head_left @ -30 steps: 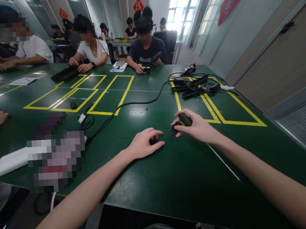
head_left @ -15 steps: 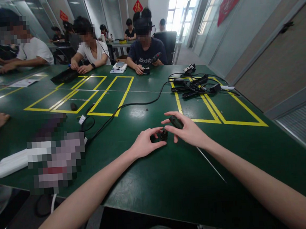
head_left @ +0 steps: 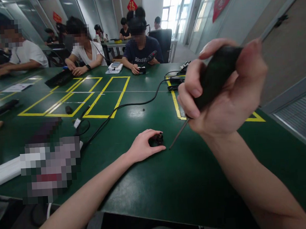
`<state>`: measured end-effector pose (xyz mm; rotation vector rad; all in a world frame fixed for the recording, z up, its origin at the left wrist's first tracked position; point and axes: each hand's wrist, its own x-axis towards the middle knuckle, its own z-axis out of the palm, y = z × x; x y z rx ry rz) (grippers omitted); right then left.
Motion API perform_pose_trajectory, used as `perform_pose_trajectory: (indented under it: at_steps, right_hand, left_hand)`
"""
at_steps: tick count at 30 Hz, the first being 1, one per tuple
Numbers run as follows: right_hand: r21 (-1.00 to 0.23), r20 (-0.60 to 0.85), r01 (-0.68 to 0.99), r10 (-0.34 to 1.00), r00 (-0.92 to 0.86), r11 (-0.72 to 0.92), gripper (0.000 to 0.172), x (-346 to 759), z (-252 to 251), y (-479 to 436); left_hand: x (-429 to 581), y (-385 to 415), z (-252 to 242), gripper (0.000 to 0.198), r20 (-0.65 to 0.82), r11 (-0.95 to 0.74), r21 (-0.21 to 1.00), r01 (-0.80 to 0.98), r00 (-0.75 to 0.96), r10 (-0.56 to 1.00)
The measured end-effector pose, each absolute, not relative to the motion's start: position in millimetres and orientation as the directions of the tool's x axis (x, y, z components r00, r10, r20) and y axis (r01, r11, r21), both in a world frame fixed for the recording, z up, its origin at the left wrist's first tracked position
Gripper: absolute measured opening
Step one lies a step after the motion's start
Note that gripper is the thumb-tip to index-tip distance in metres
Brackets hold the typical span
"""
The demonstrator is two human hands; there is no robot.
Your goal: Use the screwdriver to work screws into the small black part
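While left hand [head_left: 144,147] pinches small black round part [head_left: 159,138] steady on green tabletop [head_left: 152,183], right hand [head_left: 227,96] clenches black-handled screwdriver [head_left: 215,76], shaft angled towards it.

The table [head_left: 152,183] is dark green, marked with rectangles of yellow tape [head_left: 120,92]. The screwdriver [head_left: 214,76] is black in the handle and grey in the shaft. The part [head_left: 159,138] is black, and so is the cable [head_left: 131,104]. Across the table, one shirt [head_left: 27,53] is white and one top [head_left: 141,53] is navy with pale lettering. The banner [head_left: 220,1] is red.
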<state>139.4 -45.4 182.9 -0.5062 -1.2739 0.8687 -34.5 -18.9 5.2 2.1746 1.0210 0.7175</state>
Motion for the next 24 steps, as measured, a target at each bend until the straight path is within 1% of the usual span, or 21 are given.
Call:
perform_pose_trajectory:
  at_steps: [2,5,9,12,14,18,22,24]
  right_hand:
    - [-0.728,0.636,-0.305,0.771,0.033,0.613,0.032,130.4,171.1,-40.2]
    - [-0.699,0.659,-0.347,0.752,0.028,0.625,0.037,123.6,154.3,-31.6]
    - [-0.662,0.703,-0.338,0.71,0.029,0.669,0.044,122.0,143.9,-24.0]
    - [-0.648,0.703,-0.392,0.711,0.023,0.653,0.035,121.2,141.4,-22.4]
    - [-0.641,0.707,-0.397,0.707,0.029,0.657,0.03,119.0,139.3,-23.5]
    - [-0.663,0.704,-0.291,0.707,0.071,0.69,0.034,112.8,134.1,-28.3]
    - [-0.653,0.731,-0.221,0.679,0.063,0.724,0.027,115.2,132.5,-28.3]
    - [-0.64,0.765,-0.094,0.644,0.005,0.762,0.025,122.0,134.6,-24.6]
  left_hand:
    - [-35.5,-19.2,4.7,0.05,0.193,-0.494,0.748,0.444,0.566,0.801]
    - [-35.9,-19.6,4.6,0.041,0.182,-0.472,0.77,0.429,0.561,0.808]
    - [-35.1,-20.3,5.2,0.039,0.183,-0.45,0.799,0.398,0.552,0.814]
    - [-34.5,-20.3,4.8,0.035,0.178,-0.438,0.806,0.397,0.545,0.82]
    - [-34.3,-20.2,4.8,0.033,0.174,-0.438,0.804,0.403,0.545,0.82]
    - [-34.1,-20.7,6.4,0.031,0.17,-0.448,0.788,0.421,0.551,0.817]
    - [-34.1,-22.2,8.4,0.029,0.165,-0.452,0.781,0.431,0.555,0.815]
    - [-34.1,-22.6,8.8,0.028,0.162,-0.45,0.781,0.433,0.555,0.816]
